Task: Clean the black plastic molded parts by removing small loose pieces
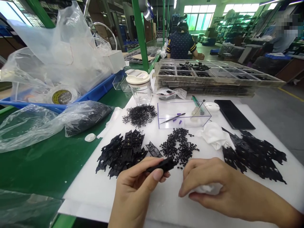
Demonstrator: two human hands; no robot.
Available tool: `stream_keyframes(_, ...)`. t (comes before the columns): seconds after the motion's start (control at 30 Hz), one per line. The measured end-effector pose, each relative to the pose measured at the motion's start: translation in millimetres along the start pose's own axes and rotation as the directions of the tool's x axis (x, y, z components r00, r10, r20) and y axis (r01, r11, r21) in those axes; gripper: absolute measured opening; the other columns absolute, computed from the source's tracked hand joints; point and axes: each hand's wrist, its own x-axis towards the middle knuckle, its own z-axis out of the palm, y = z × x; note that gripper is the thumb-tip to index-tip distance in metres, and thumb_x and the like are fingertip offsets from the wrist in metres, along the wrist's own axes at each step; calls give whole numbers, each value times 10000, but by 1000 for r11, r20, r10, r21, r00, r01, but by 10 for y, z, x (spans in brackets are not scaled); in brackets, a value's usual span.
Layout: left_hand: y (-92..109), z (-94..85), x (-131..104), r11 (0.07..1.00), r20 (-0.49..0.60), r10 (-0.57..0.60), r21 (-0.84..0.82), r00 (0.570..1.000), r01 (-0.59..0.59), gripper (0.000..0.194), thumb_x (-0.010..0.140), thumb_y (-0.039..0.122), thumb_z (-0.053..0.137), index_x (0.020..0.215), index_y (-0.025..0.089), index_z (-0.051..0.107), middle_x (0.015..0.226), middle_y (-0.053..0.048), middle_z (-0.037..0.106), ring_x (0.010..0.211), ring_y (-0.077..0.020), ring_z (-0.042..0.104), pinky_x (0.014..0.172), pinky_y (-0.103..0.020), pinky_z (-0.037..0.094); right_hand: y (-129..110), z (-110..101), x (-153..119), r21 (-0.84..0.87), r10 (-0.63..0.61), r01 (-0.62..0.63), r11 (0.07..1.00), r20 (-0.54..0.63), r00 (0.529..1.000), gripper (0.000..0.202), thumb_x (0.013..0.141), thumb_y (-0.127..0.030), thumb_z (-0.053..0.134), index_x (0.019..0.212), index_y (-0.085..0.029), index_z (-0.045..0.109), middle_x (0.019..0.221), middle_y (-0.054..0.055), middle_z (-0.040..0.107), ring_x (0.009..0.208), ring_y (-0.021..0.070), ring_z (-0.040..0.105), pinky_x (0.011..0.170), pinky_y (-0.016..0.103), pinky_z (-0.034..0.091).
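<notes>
My left hand (146, 180) holds a black plastic part (163, 164) between thumb and fingers, above the white work surface. Just to its right, my right hand (206, 186) is bent, with a small gap between the thumb tip and fingertips. Something white and crumpled (209, 188) shows through its curl; whether the hand touches it I cannot tell. Beyond the hands lies a pile of tiny black pieces (178, 144). At the left is a heap of black plates (123, 150), with one single plate (153, 149) beside it. Thin black clips (140, 114) are piled farther back.
A clear box (184, 122) holds tweezers. Behind the clips stands a lidded cup (140, 90). More black parts (258, 155), a white cloth (217, 136) and a phone (234, 114) are at right. Stacked compartment trays (213, 80) stand behind; a person (181, 42) sits beyond.
</notes>
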Motion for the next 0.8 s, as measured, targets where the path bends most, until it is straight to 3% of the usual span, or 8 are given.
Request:
stream_keyframes(0.3,-18,-28,-60,999,-49,4,51,999,-2,123,685,258,930,776,230,852,741,-24,770,581,-124,665,604,-204,578,49,10,26,-55,35,-36,998,-22,999,272,845,-118,760,1090,-232,799,1024,59,762,948,200,714,861,284,562)
stream_keyframes(0.4,-29,-48,-52,999,-12,25,26,1000,-25,90,719,254,911,787,244,853,720,-11,764,577,-106,656,582,-165,549,78,-50,3,-116,38,-41,992,-32,999,344,807,-246,845,1145,-240,784,1099,77,757,1024,244,709,922,339,567)
stream_keyframes(0.53,-60,-120,-23,998,115,44,42,992,-49,38,814,252,855,851,260,857,738,-14,756,620,-106,659,561,-151,523,87,-316,-205,-309,-57,26,951,-89,994,652,610,-445,973,1211,-294,771,1188,90,742,1102,324,705,989,408,559)
stream_keyframes(0.6,-75,-147,-18,996,157,62,50,986,-70,41,846,246,828,875,254,856,745,-17,747,638,-108,653,552,-152,514,58,-482,-311,-321,-139,65,945,-214,967,702,547,-605,955,1158,-298,795,1147,106,756,1029,352,721,932,422,576)
stream_keyframes(0.67,-84,-152,-24,995,169,75,48,983,-84,47,858,236,814,880,242,855,722,-14,733,629,-103,635,545,-151,503,0,-607,-331,-272,-145,28,962,-421,895,475,725,-637,846,1025,-270,830,1000,130,776,954,339,723,856,412,567)
stream_keyframes(0.73,-84,-134,-36,996,186,69,44,980,-79,55,862,221,805,876,234,856,692,-11,724,613,-97,619,537,-149,490,-74,-670,-236,-290,-55,-201,936,-683,728,254,831,-504,811,912,-264,827,943,111,780,868,274,704,768,382,524)
stream_keyframes(0.77,-82,-120,-44,996,185,70,33,980,-78,60,860,212,801,869,231,857,673,-9,718,603,-92,611,530,-147,479,-109,-685,-151,-293,-18,-333,896,-774,633,196,847,-440,806,921,-259,821,973,99,782,850,247,689,745,377,496)
stream_keyframes(0.8,-78,-104,-51,997,174,76,17,982,-80,63,855,201,800,857,229,856,654,-5,711,593,-88,601,526,-145,468,-136,-696,-51,-294,5,-421,858,-816,579,202,859,-411,787,973,-247,819,1019,94,779,850,234,681,741,381,475)
